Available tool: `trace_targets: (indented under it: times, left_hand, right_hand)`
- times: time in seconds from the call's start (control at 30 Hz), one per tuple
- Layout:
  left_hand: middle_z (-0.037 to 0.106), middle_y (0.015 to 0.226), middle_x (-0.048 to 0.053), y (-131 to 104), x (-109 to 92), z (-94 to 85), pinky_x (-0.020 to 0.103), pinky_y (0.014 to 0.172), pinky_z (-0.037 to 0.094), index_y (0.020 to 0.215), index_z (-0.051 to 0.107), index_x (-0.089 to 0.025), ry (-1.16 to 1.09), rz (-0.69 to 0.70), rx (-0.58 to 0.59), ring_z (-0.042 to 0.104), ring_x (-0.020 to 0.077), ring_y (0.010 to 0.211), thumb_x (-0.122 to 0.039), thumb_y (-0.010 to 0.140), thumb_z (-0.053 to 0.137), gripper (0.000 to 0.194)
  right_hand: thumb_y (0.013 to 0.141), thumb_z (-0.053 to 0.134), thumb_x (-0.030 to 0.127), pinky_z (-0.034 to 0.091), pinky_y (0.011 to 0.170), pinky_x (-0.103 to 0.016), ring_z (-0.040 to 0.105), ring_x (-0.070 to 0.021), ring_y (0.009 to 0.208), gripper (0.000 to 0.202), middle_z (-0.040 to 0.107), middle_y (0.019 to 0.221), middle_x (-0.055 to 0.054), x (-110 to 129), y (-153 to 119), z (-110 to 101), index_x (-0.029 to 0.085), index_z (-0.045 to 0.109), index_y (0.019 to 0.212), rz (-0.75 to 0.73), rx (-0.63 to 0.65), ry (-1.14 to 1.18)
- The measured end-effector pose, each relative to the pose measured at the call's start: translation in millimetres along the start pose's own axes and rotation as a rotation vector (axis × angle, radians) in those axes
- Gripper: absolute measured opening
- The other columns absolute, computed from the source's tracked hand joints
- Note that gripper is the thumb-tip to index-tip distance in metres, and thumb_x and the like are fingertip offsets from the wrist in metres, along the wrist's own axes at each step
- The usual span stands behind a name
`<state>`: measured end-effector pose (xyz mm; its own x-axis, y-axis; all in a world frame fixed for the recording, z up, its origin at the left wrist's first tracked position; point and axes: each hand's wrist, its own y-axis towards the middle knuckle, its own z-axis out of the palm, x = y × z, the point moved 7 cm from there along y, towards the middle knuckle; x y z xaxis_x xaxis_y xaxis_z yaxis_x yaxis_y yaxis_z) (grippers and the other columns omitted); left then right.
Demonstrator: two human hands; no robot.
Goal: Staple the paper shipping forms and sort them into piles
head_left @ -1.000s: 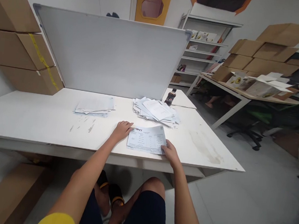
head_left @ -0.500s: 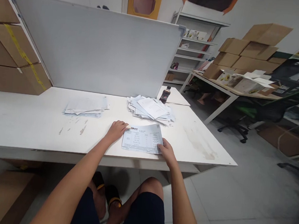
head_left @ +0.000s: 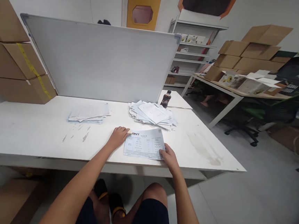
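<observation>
A light-blue printed sheet (head_left: pixel 144 144) lies at the front edge of the white table (head_left: pixel 42 141). My left hand (head_left: pixel 119 136) is closed on its upper left corner, with something small and yellowish at the fingertips. My right hand (head_left: pixel 169 155) grips the sheet's right edge, thumb on top. Behind the sheet is a messy pile of papers (head_left: pixel 153 113). A flatter stack of papers (head_left: pixel 88 113) rests farther left.
A dark bottle (head_left: pixel 165 98) stands behind the messy pile. A whiteboard (head_left: pixel 98 62) rises along the table's back edge, with cardboard boxes (head_left: pixel 19 71) at its left. Another table (head_left: pixel 219 87) with boxes stands at the right, near a chair (head_left: pixel 254 110).
The camera view has shifted, so the table and whiteboard appear lower. Both hands keep their hold on the sheet, which has hardly moved on the table.
</observation>
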<state>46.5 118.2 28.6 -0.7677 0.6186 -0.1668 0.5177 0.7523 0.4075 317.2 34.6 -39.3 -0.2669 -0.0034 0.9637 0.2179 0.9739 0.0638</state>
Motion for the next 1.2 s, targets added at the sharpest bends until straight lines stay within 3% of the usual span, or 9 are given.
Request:
trace_targets:
  times: [0.7, 1.2]
  left_hand:
    - [0.065, 0.114, 0.008, 0.0, 4.4, -4.2, 0.041, 0.092, 0.042, 0.129, 0.054, -0.020, -0.067, -0.086, -0.003, 0.057, 0.0255, 0.106, -0.030, 0.093, 0.050, 0.037]
    - [0.066, 0.106, 0.008, -0.5, 5.4, 0.3, 0.039, 0.089, 0.043, 0.119, 0.059, -0.020, -0.021, -0.073, -0.025, 0.058, 0.0245, 0.102, -0.026, 0.092, 0.052, 0.029]
  right_hand:
    - [0.074, 0.050, 0.035, 0.047, 0.078, -0.034, 0.060, -0.0233, 0.083, 0.037, 0.068, 0.091, -0.003, 3.7, -2.6, -0.4, 0.023, 0.063, 0.106, -0.012, 0.009, -0.041]
    - [0.072, 0.055, 0.036, 0.048, 0.077, -0.034, 0.062, -0.0241, 0.087, 0.039, 0.071, 0.096, -0.003, 2.6, -3.6, -2.5, 0.022, 0.065, 0.107, -0.002, -0.006, 0.039]
